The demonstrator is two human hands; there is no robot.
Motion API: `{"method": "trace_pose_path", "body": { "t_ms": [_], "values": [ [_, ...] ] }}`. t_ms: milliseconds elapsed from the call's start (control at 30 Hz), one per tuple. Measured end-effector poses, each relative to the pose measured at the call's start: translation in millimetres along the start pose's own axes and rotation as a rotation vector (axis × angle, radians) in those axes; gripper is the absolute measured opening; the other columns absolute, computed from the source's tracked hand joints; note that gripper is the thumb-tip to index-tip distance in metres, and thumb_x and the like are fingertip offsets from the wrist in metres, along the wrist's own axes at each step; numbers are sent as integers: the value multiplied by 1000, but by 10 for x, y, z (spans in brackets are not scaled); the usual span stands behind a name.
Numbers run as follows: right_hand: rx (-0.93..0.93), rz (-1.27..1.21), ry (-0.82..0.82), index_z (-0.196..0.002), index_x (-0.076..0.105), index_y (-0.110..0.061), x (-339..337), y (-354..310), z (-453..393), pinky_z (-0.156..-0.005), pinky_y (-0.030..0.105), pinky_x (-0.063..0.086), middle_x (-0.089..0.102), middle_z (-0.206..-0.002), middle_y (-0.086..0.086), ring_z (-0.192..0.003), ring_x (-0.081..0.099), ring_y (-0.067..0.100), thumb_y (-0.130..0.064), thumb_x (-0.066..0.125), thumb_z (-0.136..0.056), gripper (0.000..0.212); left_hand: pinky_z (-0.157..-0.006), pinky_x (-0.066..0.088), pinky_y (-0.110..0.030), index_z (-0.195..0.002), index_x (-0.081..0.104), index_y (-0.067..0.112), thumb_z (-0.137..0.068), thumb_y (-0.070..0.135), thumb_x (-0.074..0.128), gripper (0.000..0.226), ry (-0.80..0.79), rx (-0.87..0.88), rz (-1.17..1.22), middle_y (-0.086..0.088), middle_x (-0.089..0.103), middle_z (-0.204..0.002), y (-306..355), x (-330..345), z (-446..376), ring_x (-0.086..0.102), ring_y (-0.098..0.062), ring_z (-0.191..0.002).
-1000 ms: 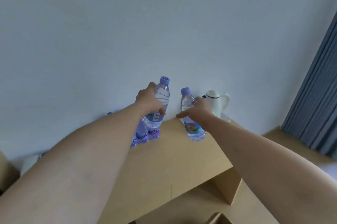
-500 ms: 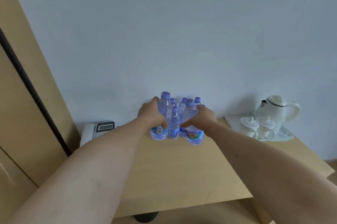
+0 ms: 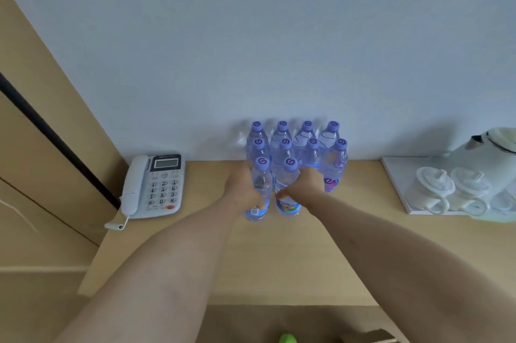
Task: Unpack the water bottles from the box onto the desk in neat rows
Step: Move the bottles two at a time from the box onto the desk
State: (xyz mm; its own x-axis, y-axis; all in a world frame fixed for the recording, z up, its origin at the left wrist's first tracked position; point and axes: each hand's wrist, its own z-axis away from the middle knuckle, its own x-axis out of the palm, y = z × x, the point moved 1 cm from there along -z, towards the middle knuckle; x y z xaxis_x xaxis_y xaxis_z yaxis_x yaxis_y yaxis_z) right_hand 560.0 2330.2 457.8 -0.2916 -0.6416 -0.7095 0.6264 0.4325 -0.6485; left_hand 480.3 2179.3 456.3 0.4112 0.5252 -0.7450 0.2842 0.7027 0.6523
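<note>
My left grip (image 3: pixel 245 189) and right grip (image 3: pixel 303 185) each hold a bottle; I should seat both squarely against the row behind on the counter (image 3: pixel 279 253) before releasing.

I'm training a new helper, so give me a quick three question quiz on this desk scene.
1. True or false: both hands grip bottles in the front row.
2. How many bottle caps show? A) six B) ten C) fourteen
3. What sits left of the bottles on the desk?

Key:
1. True: left hand grips one bottle, right hand its neighbour.
2. B
3. The phone.
</note>
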Motion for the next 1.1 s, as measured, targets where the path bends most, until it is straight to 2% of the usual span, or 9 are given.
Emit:
{"method": "trace_pose_path", "body": {
  "t_ms": [133,300,400,500,567,733,800,900,1100],
  "values": [
    [12,-22,-1,-64,53,-15,146,105,-110,-46,23,41,54,-61,-4,-59,55,14,-30,92,-45,46,-63,44,-25,-102,54,24,-59,16,77,49,35,-25,31,4,65,-85,-115,232,-144,65,-23,-81],
    [42,-87,-9,-68,58,-8,184,98,-226,-51,28,48,54,-61,0,-53,52,15,-27,92,-45,45,-63,42,-24,-100,60,16,-66,19,73,37,90,-35,24,3,64,-84,-140,354,-301,65,-23,-81],
    [35,-64,-13,-74,63,-4,188,89,-264,-56,35,55,57,-61,2,-54,53,15,-31,93,-45,49,-65,41,-25,-107,57,15,-62,15,77,49,143,-22,11,5,55,-87,-152,354,-345,57,-20,-78],
    [27,-52,1,-86,65,1,218,90,-270,-60,36,56,61,-67,4,-57,55,15,-34,93,-45,60,-67,41,-25,-109,56,13,-56,13,82,59,122,-49,14,5,52,-94,-177,328,-354,57,-19,-85],
    [28,-49,-8,-90,63,-3,226,72,-256,-63,36,55,64,-77,6,-68,61,18,-35,93,-47,61,-68,40,-24,-110,55,14,-54,13,85,64,96,-63,24,6,50,-97,-178,308,-341,56,-17,-88],
    [19,3,-37,-99,51,-11,158,54,-178,-60,30,43,57,-92,3,-83,55,20,-39,91,-55,66,-80,52,-31,-114,53,18,-54,16,87,69,77,-51,102,4,64,-108,-119,228,-265,64,-18,-96],
    [-4,34,-15,-102,49,-12,86,32,-120,-64,31,43,57,-95,3,-88,55,21,-39,90,-57,66,-83,55,-38,-115,47,22,-53,19,86,73,52,-45,98,3,61,-113,-53,124,-222,64,-19,-98],
    [-56,86,7,-107,47,-14,-71,-55,-3,-66,33,45,58,-100,4,-92,56,23,-39,87,-59,68,-85,51,-35,-128,39,24,-54,26,87,89,18,-4,-16,-2,50,-120,69,-88,-142,57,-23,-106],
    [-145,233,64,-124,42,-23,-491,-255,364,-84,39,50,48,-119,10,-110,51,30,-44,83,-58,80,-96,46,-45,-144,30,26,-59,48,83,103,81,86,-169,-8,42,-134,423,-517,62,43,-31,-125]
  ]
}}
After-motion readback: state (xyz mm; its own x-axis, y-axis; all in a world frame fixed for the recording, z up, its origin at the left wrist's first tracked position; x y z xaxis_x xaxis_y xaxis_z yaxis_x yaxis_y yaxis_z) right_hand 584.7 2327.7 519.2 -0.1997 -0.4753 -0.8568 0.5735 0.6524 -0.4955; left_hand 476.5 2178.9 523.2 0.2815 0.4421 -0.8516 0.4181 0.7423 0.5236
